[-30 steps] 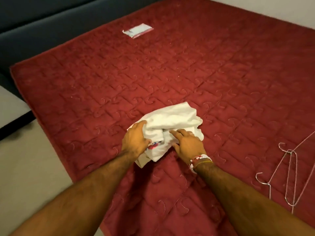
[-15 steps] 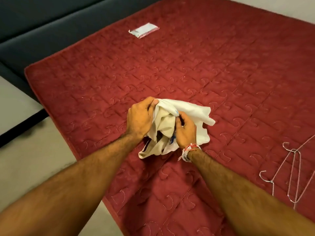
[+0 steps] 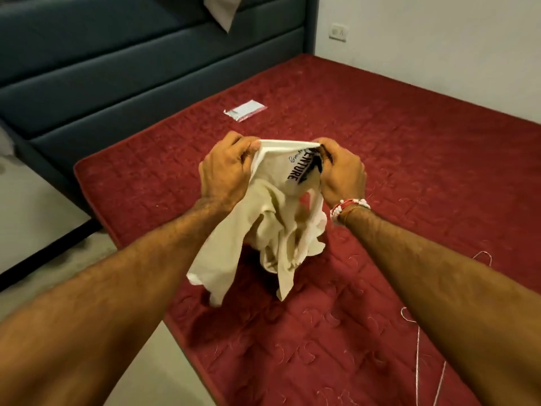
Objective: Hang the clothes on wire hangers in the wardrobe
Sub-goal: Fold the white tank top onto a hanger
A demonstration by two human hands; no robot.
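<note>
Gripping a cream shirt [image 3: 278,218] by its top edge, left hand [image 3: 225,168] and right hand [image 3: 341,174] hold it above a red mattress [image 3: 380,136], wire hangers [image 3: 418,341] nearby.

Left forearm [image 3: 131,273]: bare, covered in short hair along its visible length.
Right forearm [image 3: 439,273]: bare, haired the same way.
Left hand [image 3: 225,171]: bare; knuckles and tendons stand out on its back.
Right hand [image 3: 342,177]: bare.
Bracelet [image 3: 348,207]: on the right wrist; several strands of red and white beads, bunched together.
Thread band [image 3: 351,213]: thin orange cord just behind the Bracelet, on the forearm side.
</note>
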